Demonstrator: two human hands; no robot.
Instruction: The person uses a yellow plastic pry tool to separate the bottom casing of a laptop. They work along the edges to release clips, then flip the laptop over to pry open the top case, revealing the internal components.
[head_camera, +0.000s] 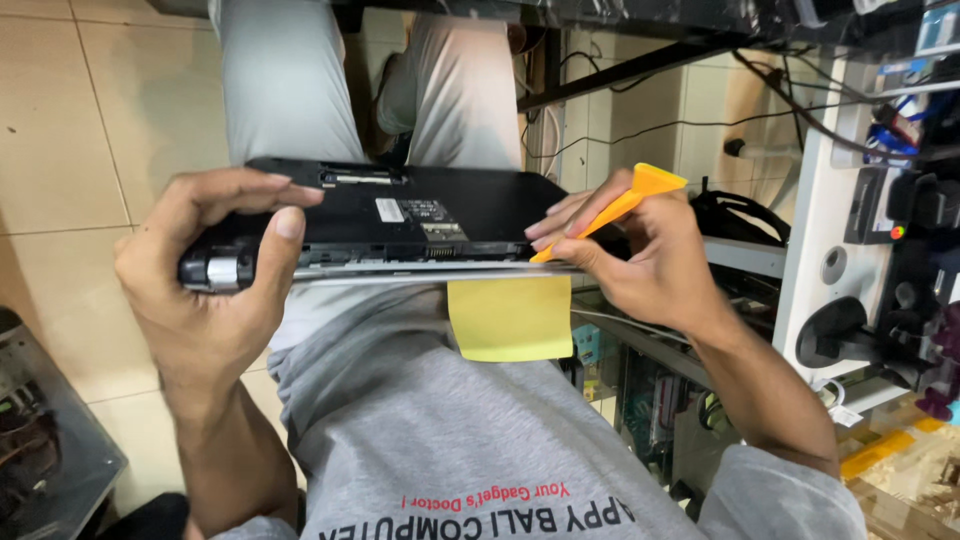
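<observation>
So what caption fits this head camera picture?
Left hand steadies a black laptop while right hand works an orange pry tool into its seam.

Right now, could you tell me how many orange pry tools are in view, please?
1: the orange pry tool is in the right hand, its tip at the black laptop's seam. Others may be hidden.

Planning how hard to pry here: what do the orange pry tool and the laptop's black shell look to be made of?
Orange pry tool: probably plastic, opaque, smooth and evenly coloured, with a thin flat blade. Laptop: the black shell looks like matte moulded plastic with little glare; the silvery strip along the seam may be metal or painted plastic, which I cannot tell.
</observation>
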